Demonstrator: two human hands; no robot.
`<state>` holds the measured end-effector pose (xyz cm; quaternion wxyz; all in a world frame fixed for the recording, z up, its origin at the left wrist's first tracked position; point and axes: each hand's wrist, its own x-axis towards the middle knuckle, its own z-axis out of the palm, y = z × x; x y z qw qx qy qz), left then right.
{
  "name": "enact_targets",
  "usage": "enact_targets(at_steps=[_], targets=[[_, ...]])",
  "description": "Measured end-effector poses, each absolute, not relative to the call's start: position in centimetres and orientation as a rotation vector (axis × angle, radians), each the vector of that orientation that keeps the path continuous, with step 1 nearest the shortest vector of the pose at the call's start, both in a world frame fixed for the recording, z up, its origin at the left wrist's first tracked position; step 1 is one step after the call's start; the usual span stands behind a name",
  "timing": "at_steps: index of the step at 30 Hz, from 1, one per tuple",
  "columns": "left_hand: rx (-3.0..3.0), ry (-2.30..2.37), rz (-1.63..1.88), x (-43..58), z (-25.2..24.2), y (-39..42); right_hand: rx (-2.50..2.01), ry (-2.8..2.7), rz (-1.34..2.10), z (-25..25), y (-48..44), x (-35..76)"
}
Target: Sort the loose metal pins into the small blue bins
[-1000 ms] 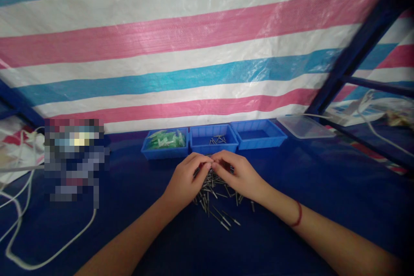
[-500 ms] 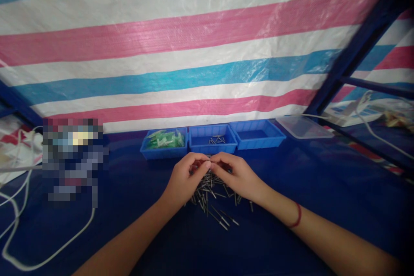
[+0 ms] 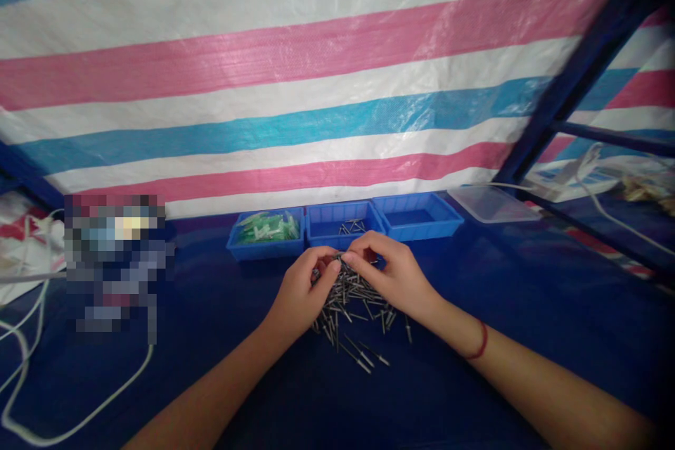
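Observation:
A heap of small metal pins (image 3: 352,309) lies on the blue table in front of me. My left hand (image 3: 303,293) rests on the heap's left side, fingers curled and pinched at the tips. My right hand (image 3: 393,274) sits on the heap's right side, also pinched, its fingertips meeting those of the left above the pins. What the fingertips hold is too small to make out. Behind the hands stand three blue trays: the left tray (image 3: 264,246) with green parts, the middle tray (image 3: 337,214) with a few pins, the right tray (image 3: 422,216).
A clear plastic lid or tray (image 3: 493,204) lies at the back right. White cables (image 3: 79,415) loop over the table's left side beside a blurred-out patch. A striped tarp (image 3: 316,84) hangs behind, and a dark blue frame post (image 3: 559,98) slants at right.
Both hands have shifted slightly up and away from me over the heap, and the right hand has lifted a little, showing more pins beneath it.

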<state>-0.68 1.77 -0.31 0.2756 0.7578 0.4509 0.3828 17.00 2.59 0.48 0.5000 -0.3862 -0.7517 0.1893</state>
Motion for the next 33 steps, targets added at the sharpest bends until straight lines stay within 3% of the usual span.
enact_targets(at_steps=[6, 9, 21, 33], targets=[[2.360, 1.199, 0.864, -0.7, 0.4, 1.3, -1.168, -1.852, -0.061, 0.2, 5.4, 18.1], [2.603, 1.090, 0.651, -0.7, 0.7, 0.8, -1.253, -1.901, -0.132, -0.2, 5.6, 18.3], [2.835, 0.975, 0.412, -0.2, 0.2, 0.4, -1.093, -2.002, 0.084, -0.2, 3.5, 17.8], [2.265, 1.217, 0.992, -0.3, -0.1, 0.9, -0.863, -2.036, 0.475, 0.1, 1.6, 17.1]])
